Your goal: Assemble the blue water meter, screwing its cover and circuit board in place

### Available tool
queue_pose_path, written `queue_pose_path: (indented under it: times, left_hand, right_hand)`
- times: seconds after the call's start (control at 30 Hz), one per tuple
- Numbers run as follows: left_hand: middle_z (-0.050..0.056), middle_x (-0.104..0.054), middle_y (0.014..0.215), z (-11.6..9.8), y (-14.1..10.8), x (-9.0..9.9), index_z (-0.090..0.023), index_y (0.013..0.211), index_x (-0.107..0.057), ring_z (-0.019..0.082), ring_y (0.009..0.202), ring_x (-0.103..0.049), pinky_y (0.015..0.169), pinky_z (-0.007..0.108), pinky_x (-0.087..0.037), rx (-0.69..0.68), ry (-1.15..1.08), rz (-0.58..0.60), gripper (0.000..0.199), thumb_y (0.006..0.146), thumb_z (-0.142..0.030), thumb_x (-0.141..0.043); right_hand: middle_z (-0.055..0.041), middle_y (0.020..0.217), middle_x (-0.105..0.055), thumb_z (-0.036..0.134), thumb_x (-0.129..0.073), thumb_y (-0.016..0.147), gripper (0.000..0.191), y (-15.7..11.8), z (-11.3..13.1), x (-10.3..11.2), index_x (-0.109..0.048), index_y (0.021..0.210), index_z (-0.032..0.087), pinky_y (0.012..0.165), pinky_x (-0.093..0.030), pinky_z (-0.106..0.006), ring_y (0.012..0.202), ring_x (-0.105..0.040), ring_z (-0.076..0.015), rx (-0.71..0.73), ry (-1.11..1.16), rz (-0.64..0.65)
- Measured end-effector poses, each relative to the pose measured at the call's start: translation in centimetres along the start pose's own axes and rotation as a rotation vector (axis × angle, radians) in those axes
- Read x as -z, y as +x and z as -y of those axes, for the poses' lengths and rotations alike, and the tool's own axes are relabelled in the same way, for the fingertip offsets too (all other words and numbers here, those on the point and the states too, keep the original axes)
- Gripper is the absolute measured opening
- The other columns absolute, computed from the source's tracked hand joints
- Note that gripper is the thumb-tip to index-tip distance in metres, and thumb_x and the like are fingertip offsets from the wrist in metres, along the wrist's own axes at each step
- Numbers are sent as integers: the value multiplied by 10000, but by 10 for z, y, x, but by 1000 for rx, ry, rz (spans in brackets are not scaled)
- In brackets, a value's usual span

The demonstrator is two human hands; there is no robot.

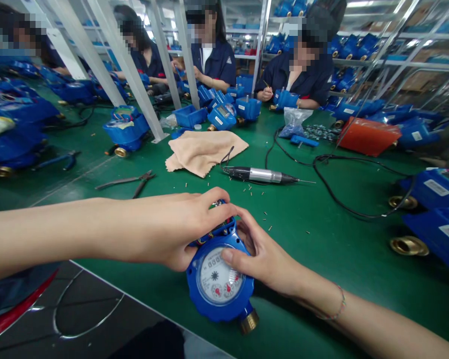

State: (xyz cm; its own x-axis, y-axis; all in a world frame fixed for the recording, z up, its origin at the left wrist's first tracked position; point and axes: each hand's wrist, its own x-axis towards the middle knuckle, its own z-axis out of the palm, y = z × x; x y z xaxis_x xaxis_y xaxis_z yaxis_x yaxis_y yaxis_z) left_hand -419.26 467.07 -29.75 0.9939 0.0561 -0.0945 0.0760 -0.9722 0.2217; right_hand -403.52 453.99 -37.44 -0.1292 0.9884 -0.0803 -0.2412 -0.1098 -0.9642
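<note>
A blue water meter with a round white dial [221, 275] and a brass pipe end sits near the front edge of the green table. My left hand [194, 219] reaches over its far part, with the fingers bent round the open compartment where wires and a circuit board show. My right hand [260, 252] grips the meter's right side, the thumb resting on the dial's rim and the fingers behind the housing. What the left fingertips touch inside the compartment is mostly hidden.
Beyond the hands lie an electric screwdriver [264, 175], a beige cloth [205, 150], pliers [144, 178] and scattered small screws. Blue meters [437, 187] stand at both sides. A metal frame post [130, 70] rises at left. Several people sit across the table.
</note>
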Motion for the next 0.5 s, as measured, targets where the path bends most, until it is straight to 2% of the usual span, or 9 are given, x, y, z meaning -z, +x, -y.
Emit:
queue_pose_path:
  times: [0.37,0.5]
  left_hand:
    - [134,-467,1277,2,-1,4,-224,1340,-399,226,831,-656,715,302,-545,23,-54,56,726,673,-215,-683]
    - [125,-456,1311,8,-2,1,-256,1383,-355,233,889,-648,749,293,-543,2,-127,37,791,673,-210,-700]
  right_hand:
    - [-79,1157,-550,344,-682,803,736,1,3,0,-262,1400,247,938,-486,-439,1031,-584,-209,1,-45,17]
    - [-101,1299,-514,321,-698,790,744,3,2,-1,-264,1392,261,945,-490,-420,1097,-578,-214,13,-1,34]
